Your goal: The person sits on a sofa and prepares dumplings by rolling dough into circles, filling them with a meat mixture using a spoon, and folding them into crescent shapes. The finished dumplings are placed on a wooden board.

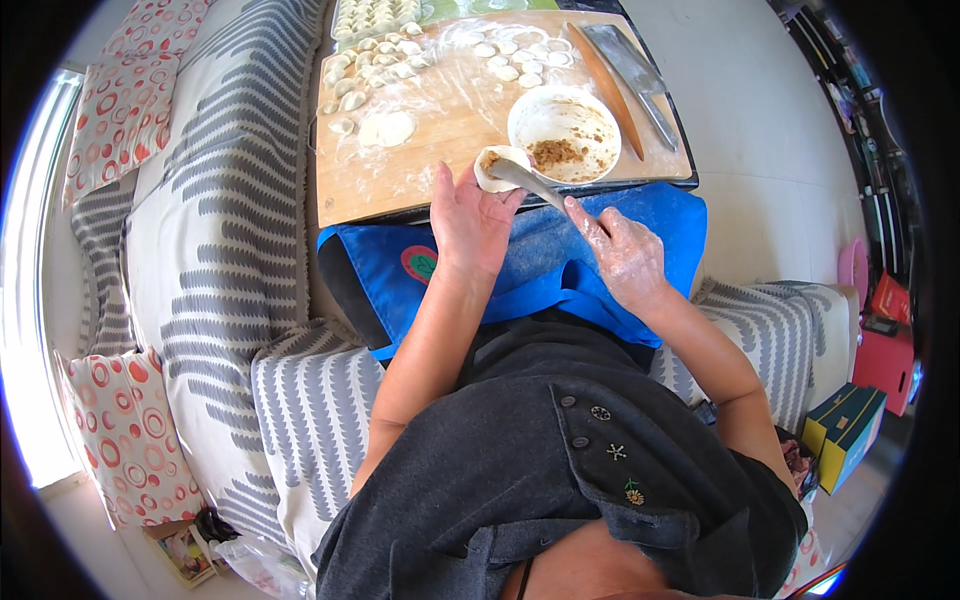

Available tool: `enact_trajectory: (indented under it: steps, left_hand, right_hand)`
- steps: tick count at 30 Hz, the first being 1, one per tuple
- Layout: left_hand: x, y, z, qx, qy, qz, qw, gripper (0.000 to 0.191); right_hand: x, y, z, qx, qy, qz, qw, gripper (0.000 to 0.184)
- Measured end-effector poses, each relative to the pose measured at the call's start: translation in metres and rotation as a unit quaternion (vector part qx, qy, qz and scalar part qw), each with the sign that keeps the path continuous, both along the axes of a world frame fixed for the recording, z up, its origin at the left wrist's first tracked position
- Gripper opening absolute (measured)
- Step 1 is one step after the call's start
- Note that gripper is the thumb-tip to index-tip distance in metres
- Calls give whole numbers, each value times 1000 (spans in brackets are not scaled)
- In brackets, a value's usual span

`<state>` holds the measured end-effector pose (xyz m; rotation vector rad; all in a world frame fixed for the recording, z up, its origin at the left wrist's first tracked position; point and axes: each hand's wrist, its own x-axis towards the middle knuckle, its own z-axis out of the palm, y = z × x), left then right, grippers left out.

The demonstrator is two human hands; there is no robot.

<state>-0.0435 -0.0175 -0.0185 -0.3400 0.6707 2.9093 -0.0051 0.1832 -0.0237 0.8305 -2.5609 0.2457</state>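
Note:
My left hand (474,221), palm up, holds a round dough wrapper (484,178) on its fingers, with brown filling on it. In my right hand (624,255) is the handle of a metal spoon (531,180), its tip over the filling. The white bowl (592,120) just beyond holds more brown filling. Several flat wrappers (506,73) lie on the floured wooden board (442,112), and a small pile of wrappers (387,129) is at its left. Several folded dumplings (373,69) sit at the board's upper left.
A wooden rolling pin (604,86) and a cleaver (634,71) lie on the board's right side. At the top left is a tray (375,19) of dumplings. A blue apron (517,255) covers my lap. A sofa with a striped cover (225,187) stands at left.

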Motion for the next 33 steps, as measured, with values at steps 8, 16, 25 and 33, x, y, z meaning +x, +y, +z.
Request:
enact_trajectory:
  steps: [8,16,25,33]
  left_hand:
    - [-1,-11,1,7,-2,24,1000,78]
    - [-3,-13,4,13,23,8,1000,82]
    - [-1,-18,8,11,30,40,999,81]
    - [3,-17,20,-13,31,-6,999,80]
  right_hand:
    - [3,4,13,-16,-5,6,1000,60]
    - [-9,-4,21,-75,-4,11,997,59]
    - [-8,1,21,-123,-10,11,992,58]
    - [-38,8,-26,115,-36,-123,985,37]
